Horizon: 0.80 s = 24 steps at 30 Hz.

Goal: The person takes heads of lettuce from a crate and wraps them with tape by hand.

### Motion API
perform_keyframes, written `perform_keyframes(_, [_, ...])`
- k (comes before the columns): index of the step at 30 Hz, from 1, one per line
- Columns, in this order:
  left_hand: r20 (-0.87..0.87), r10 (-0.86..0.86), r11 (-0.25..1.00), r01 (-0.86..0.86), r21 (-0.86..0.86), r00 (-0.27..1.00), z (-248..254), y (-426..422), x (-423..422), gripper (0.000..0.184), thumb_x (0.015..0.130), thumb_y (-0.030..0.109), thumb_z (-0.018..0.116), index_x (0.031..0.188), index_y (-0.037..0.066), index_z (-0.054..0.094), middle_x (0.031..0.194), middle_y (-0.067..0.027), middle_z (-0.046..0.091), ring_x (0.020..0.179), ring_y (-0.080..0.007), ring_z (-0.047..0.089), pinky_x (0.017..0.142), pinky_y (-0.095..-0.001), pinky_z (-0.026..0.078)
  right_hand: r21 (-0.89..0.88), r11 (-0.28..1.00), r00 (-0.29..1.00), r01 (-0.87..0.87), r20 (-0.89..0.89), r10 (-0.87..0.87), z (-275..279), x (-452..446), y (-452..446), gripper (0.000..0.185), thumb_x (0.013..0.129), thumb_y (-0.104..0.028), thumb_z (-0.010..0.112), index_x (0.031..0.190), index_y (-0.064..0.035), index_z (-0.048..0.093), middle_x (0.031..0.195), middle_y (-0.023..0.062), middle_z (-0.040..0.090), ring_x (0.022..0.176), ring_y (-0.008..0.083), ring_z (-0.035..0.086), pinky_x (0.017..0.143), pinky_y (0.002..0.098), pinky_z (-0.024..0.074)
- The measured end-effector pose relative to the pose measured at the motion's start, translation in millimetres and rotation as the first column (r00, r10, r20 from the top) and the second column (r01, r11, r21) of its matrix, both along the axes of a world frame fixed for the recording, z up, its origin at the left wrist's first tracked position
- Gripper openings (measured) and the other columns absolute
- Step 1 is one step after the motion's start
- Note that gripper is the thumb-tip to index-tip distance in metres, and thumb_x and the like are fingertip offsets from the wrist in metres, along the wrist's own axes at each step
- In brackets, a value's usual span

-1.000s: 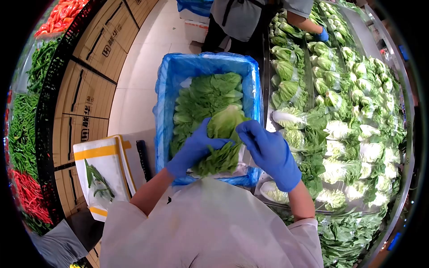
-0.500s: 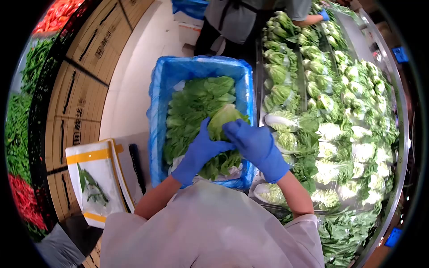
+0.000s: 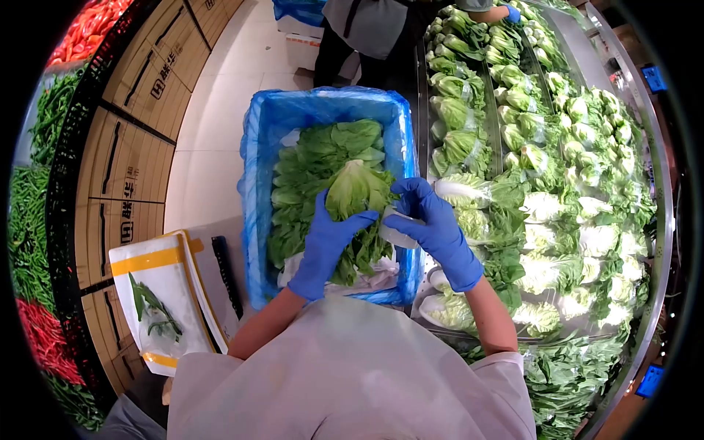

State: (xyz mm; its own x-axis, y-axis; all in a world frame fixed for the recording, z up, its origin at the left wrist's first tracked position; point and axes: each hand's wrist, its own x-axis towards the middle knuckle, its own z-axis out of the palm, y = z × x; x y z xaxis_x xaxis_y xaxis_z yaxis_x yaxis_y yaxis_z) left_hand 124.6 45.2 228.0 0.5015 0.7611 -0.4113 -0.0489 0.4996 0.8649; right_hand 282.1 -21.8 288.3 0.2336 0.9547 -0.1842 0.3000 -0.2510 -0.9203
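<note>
My left hand [image 3: 328,240], in a blue glove, is wrapped round the left side of a leafy green head [image 3: 357,192], its pale stem end pointing up. My right hand [image 3: 433,233], also gloved in blue, is bent round a roll of clear tape [image 3: 400,227] just right of the head. Beneath both hands stands a crate lined with blue plastic [image 3: 254,198]. More green leafy heads [image 3: 315,158] lie inside it, with some white wrapping near its front edge.
Rows of lettuce and cabbage [image 3: 543,242] fill the display at the right. A co-worker [image 3: 370,26] reaches over its far end. White foam lids [image 3: 158,293] with a few leaves lie at the left. Peppers [image 3: 33,220] sit beyond the cartons [image 3: 125,176].
The leafy head now stands more upright in my left hand. My right hand has shifted right, away from the head, and the clear roll shows. The co-worker's reaching hand has moved up and left.
</note>
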Motion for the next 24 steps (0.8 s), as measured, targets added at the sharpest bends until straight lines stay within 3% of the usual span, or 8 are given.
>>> perform_keyframes(6, [0.005,-0.013,0.999,0.013,-0.046,1.0,4,0,-3,0.068,0.068,0.023,0.075,0.12,0.001,0.038,0.105,-0.0101,0.056,0.092,-0.0156,0.056,0.078,-0.0272,0.047,-0.06,0.998,0.976,0.003,0.218,0.01,-8,0,-5,0.042,0.072,-0.015,0.072,0.106,-0.0055,0.05,0.063,-0.0027,0.042,0.056,0.0073,0.037,0.05,0.0231,0.0346])
perform_keyframes(9, [0.041,-0.04,0.996,0.044,-0.083,0.998,2,4,-7,0.066,0.068,0.02,0.074,0.121,0.002,0.039,0.105,-0.0097,0.056,0.091,-0.0151,0.056,0.078,-0.0272,0.047,-0.281,0.96,0.999,0.02,0.042,-0.009,12,2,-2,0.048,0.07,-0.009,0.073,0.113,-0.0095,0.052,0.064,-0.0054,0.041,0.057,0.0037,0.036,0.054,0.0181,0.0331])
perform_keyframes(11, [0.039,-0.076,0.992,0.079,-0.094,0.996,1,6,-11,0.065,0.068,0.018,0.074,0.121,0.002,0.039,0.104,-0.0094,0.056,0.091,-0.0148,0.056,0.077,-0.0268,0.047,-0.418,0.902,0.989,-0.107,-0.14,0.053,22,9,0,0.056,0.069,-0.009,0.074,0.119,-0.0115,0.049,0.066,-0.005,0.043,0.059,0.0046,0.039,0.056,0.0192,0.0356])
perform_keyframes(14, [0.149,-0.109,0.97,0.138,-0.199,0.983,2,15,-19,0.058,0.07,0.014,0.071,0.119,0.003,0.042,0.104,-0.0074,0.056,0.09,-0.0143,0.056,0.077,-0.0264,0.047,-0.411,0.886,0.974,-0.215,-0.159,0.163,21,21,-10,0.061,0.066,-0.016,0.076,0.12,-0.0122,0.047,0.071,-0.0029,0.047,0.064,0.0064,0.046,0.058,0.0211,0.04])
perform_keyframes(16, [0.349,-0.151,0.904,0.272,-0.33,0.925,-6,27,-30,0.053,0.073,0.012,0.066,0.12,0.003,0.043,0.104,-0.0056,0.055,0.091,-0.0132,0.055,0.079,-0.0264,0.046,-0.424,0.886,0.967,-0.191,-0.234,0.096,22,20,-20,0.06,0.066,-0.017,0.076,0.118,-0.0087,0.047,0.076,-0.0018,0.048,0.069,0.0059,0.045,0.062,0.0207,0.0397])
perform_keyframes(19, [0.231,-0.325,0.9,0.375,-0.224,0.917,4,36,-34,0.051,0.075,0.012,0.063,0.122,0.003,0.043,0.105,-0.0047,0.055,0.092,-0.012,0.054,0.081,-0.0268,0.045,-0.481,0.867,0.881,-0.134,-0.458,-0.118,13,16,-37,0.056,0.068,-0.019,0.076,0.113,0.0004,0.048,0.083,0.0017,0.053,0.078,0.0094,0.051,0.072,0.0229,0.0413])
perform_keyframes(22, [0.171,-0.443,0.88,0.463,-0.105,0.88,4,41,-36,0.052,0.078,0.01,0.058,0.126,0.004,0.038,0.106,-0.0039,0.053,0.092,-0.0116,0.053,0.081,-0.0276,0.046,-0.583,0.755,0.909,-0.299,-0.415,0.04,4,18,-52,0.05,0.069,-0.018,0.075,0.108,0.0009,0.051,0.087,0.0032,0.056,0.083,0.0115,0.053,0.076,0.0245,0.0421])
perform_keyframes(24, [0.191,-0.455,0.861,0.484,-0.157,0.87,2,41,-40,0.051,0.08,0.011,0.058,0.127,0.004,0.038,0.106,-0.0039,0.053,0.092,-0.0116,0.053,0.081,-0.0272,0.045,-0.589,0.735,0.87,-0.334,-0.492,0.001,9,13,-55,0.045,0.07,-0.017,0.075,0.105,0.0017,0.054,0.086,0.0035,0.056,0.08,0.0089,0.053,0.071,0.0232,0.0431])
